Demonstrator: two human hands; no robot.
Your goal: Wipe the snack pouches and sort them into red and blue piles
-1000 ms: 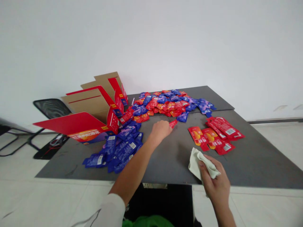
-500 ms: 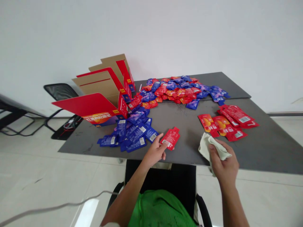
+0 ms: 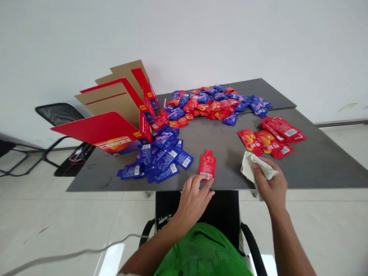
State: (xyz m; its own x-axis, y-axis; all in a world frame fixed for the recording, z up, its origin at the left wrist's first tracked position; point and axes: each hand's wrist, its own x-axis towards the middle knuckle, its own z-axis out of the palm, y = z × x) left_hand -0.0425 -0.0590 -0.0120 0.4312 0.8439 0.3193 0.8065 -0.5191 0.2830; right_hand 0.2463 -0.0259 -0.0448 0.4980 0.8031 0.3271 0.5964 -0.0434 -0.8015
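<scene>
A red spout-shaped pouch [image 3: 207, 165] lies near the table's front edge, its printed back and barcode facing up. My left hand [image 3: 194, 197] rests at the pouch's lower edge, fingers apart, the fingertips touching its bottom corners. My right hand [image 3: 270, 186] is closed around a folded white cloth [image 3: 249, 168], held over the front edge of the table. Just beyond the cloth, several red pouches [image 3: 268, 141] lie face up, with a few more stacked [image 3: 283, 128] behind them. To the left of my left hand spreads a pile of blue pouches [image 3: 163, 163].
Open red cardboard boxes [image 3: 99, 128] stand in a row on the left side of the grey table [image 3: 230, 176]. A large mixed heap of red and blue pouches [image 3: 209, 105] covers the back. A black chair [image 3: 61, 115] is beyond the left edge.
My left hand has gone from pinching the red pouch, held tilted, to resting at its lower edge; the pouch now lies straighter on the table. My right hand keeps the cloth.
</scene>
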